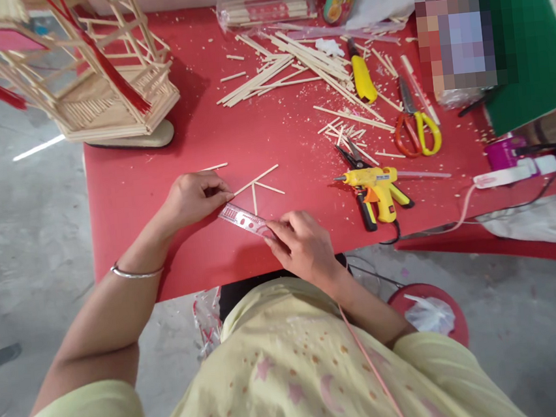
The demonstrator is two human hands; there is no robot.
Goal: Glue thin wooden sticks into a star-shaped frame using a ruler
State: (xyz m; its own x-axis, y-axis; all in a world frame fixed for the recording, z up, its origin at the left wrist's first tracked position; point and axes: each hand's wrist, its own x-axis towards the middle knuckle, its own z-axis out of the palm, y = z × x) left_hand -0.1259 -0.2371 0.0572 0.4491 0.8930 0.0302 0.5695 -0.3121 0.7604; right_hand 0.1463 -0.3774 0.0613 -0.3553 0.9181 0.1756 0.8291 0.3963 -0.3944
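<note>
A clear plastic ruler spans the gap between my two hands, low over the red table. My right hand pinches its right end between thumb and fingers. At the ruler's left end is my left hand, its fingers closed at the tip of a thin wooden stick; whether they grip the stick, the ruler or both is hard to see. That stick meets two others, one pointing toward me and one slanting right, in a branching shape. Another short stick lies just beyond my left hand.
A stick-built model house with red tassels stands at the back left. Loose sticks, a yellow-handled tool, scissors, pliers and a yellow glue gun lie to the right. A power strip sits at far right.
</note>
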